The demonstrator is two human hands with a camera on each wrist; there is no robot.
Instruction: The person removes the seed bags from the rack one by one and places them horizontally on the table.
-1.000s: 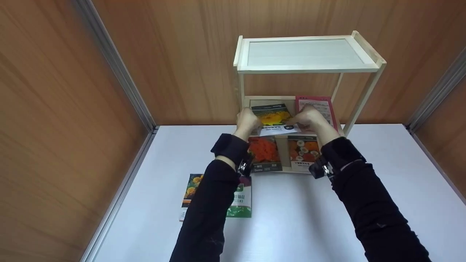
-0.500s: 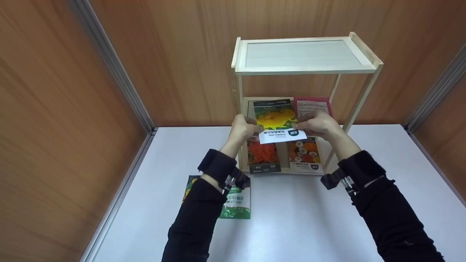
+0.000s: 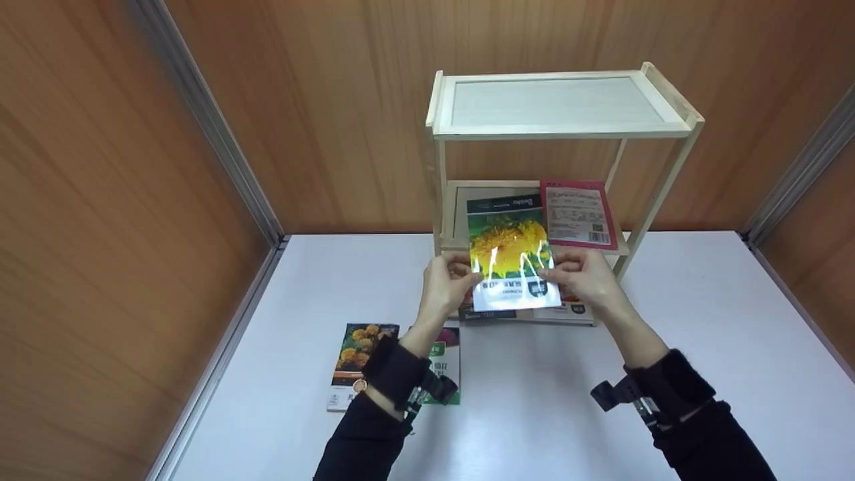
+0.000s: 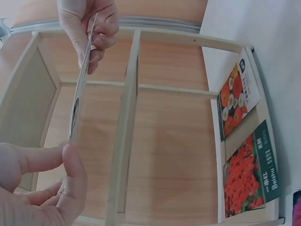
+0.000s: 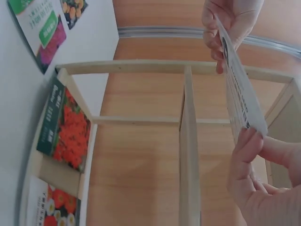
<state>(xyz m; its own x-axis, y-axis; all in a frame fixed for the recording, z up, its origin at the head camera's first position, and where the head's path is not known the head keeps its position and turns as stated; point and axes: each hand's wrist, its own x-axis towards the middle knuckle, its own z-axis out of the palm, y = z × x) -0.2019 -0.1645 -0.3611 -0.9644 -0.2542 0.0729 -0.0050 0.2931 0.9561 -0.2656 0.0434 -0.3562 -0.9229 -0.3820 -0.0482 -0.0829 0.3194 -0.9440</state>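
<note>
Both hands hold a glossy seed packet with a yellow flower (image 3: 509, 257) in the air in front of the wooden shelf (image 3: 561, 127). My left hand (image 3: 461, 272) pinches its left edge and my right hand (image 3: 556, 270) pinches its right edge. The left wrist view has the packet (image 4: 80, 94) edge-on between the left hand (image 4: 56, 165) below and the right hand above. Seen from the right wrist, the packet (image 5: 237, 80) runs from my right hand (image 5: 249, 146) up to the left hand.
A pink packet (image 3: 578, 214) leans on the middle shelf. On the bottom shelf lie a red-flower packet (image 4: 249, 174) and a mixed-flower packet (image 4: 237, 99). A marigold packet (image 3: 354, 361) and a green packet (image 3: 446, 364) lie on the white table (image 3: 701, 321).
Both hands have drawn the yellow-flower packet out of the middle shelf, toward me and lower. It now stands more upright, in front of the bottom shelf.
</note>
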